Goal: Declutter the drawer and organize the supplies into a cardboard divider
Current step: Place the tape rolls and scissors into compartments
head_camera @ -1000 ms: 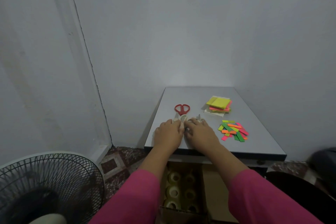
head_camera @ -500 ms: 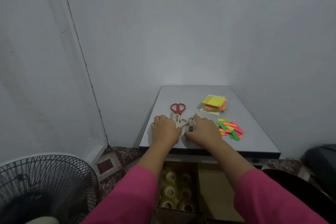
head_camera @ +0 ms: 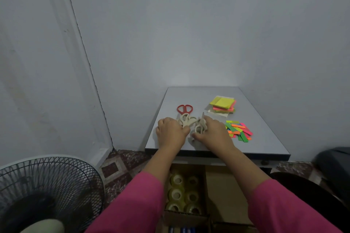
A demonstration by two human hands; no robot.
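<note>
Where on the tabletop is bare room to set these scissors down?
Bare: the back strip by the wall behind the red scissors and sticky notes, and the right edge beyond the colored strips. Crowded: front centre, where both hands work the cream scissors.

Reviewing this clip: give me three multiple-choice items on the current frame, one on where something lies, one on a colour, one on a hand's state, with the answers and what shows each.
1. Where do the tape rolls sit?
A. on the table
B. in a cardboard box below the table's front edge
C. on the fan

2. What colour are the handles of the scissors lying beyond the hands?
A. red
B. blue
C. black

3. What is the right hand doing?
A. hanging idle
B. gripping cream-handled scissors
C. lifting sticky notes

Answers: B, the rolls show in the box under the table; A, the loops are plainly red; B, its fingers curl round the cream handles.
</note>
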